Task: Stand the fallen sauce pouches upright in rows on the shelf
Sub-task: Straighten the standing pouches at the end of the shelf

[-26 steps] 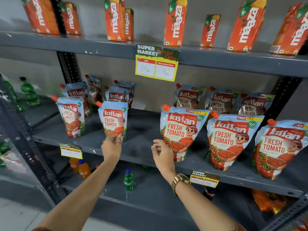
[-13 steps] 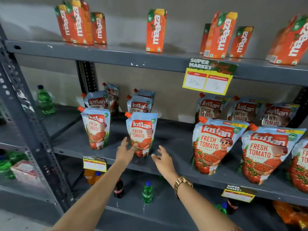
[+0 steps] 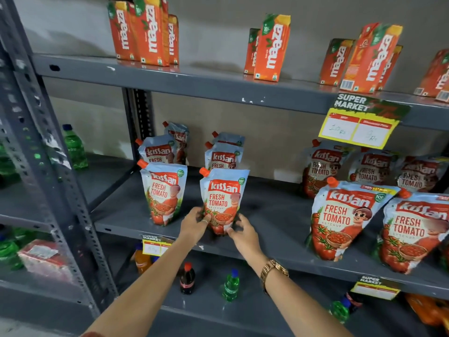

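A small ketchup pouch with an orange cap stands upright near the front of the grey middle shelf. My left hand grips its lower left edge, and my right hand touches its lower right corner with fingers spread. Another small pouch stands to its left. Behind them stand several more small pouches. Large pouches stand in rows at the right.
Orange juice cartons line the top shelf. A yellow price tag hangs from its edge. Soda bottles stand on the lower shelf. A grey perforated upright is at the left, with a green bottle beyond it.
The view has shifted left and closer. My right hand came across from the large pouch to the small front pouch; both hands now hold its base.
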Action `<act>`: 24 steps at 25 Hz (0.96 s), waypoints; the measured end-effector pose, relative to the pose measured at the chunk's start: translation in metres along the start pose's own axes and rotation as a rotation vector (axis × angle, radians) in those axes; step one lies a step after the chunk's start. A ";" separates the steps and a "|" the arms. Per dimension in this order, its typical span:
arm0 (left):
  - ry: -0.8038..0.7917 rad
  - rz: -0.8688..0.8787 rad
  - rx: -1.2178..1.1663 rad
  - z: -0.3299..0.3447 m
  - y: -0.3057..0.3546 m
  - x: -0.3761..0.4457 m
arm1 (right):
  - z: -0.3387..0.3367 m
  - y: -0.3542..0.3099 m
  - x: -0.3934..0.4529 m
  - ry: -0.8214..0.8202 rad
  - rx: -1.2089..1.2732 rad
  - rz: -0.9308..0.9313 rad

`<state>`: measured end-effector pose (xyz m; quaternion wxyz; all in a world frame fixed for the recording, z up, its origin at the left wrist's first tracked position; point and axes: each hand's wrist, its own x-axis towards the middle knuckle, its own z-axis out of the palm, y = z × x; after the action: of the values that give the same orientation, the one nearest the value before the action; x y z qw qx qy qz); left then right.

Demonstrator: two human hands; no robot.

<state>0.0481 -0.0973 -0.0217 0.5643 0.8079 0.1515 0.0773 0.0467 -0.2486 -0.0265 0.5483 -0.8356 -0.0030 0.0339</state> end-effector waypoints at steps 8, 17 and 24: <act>-0.013 -0.018 -0.035 -0.029 -0.015 0.009 | 0.025 -0.004 -0.006 0.015 -0.049 -0.028; 0.135 0.041 -0.087 -0.048 -0.018 0.005 | 0.036 -0.027 -0.020 0.455 -0.045 -0.241; 0.432 0.049 -0.040 -0.090 -0.032 0.013 | 0.082 -0.052 -0.025 0.177 -0.041 -0.388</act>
<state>0.0282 -0.0030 -0.0208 0.5327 0.7645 0.2477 0.2652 0.0186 -0.1541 -0.0100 0.5254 -0.8302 -0.1161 -0.1459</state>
